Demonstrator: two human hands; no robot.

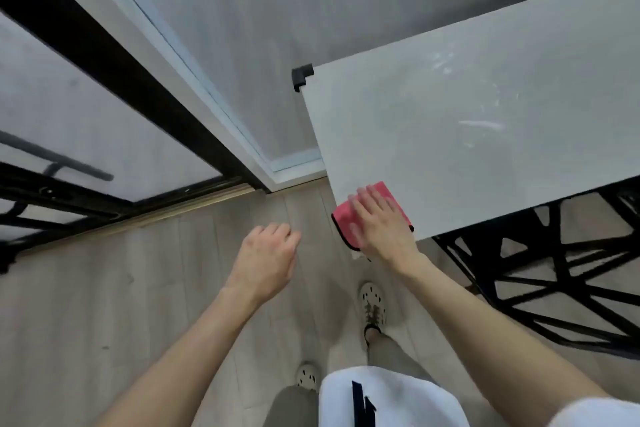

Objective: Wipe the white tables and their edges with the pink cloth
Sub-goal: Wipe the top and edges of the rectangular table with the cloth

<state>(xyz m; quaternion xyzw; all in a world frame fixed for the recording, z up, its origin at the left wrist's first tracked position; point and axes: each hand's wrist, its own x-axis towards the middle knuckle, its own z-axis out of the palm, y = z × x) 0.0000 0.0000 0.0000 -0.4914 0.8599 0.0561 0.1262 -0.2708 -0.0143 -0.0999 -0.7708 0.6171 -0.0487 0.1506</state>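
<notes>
The cloth [346, 218] is pink with a dark trim and sits right on the near corner of the white bench [485, 135], part of it draped off the edge. The right hand [379, 224] is flat on top of it, fingers spread and a bit motion-blurred, so that grip is pressing down on the cloth rather than pinching it; palm and fingers cover most of the fabric. The left hand [265, 262] is off the bench, hanging over the floor [104, 305] just beside that corner, holding nothing, fingers loosely curled with gaps between them, touching neither cloth nor bench. The bench top shows some pale streaks and smears toward the far right. Its far-left corner has a black guard [302, 76] clipped on it. Under the bench there's a black frame [540, 274] of crossing bars. The floor is light wood-look planks, and a glass door [104, 107] with a black frame runs along the left. Down below you can see two pale shoes [373, 302] with holes in them, one just under the bench corner, and a white garment at the bottom edge.
</notes>
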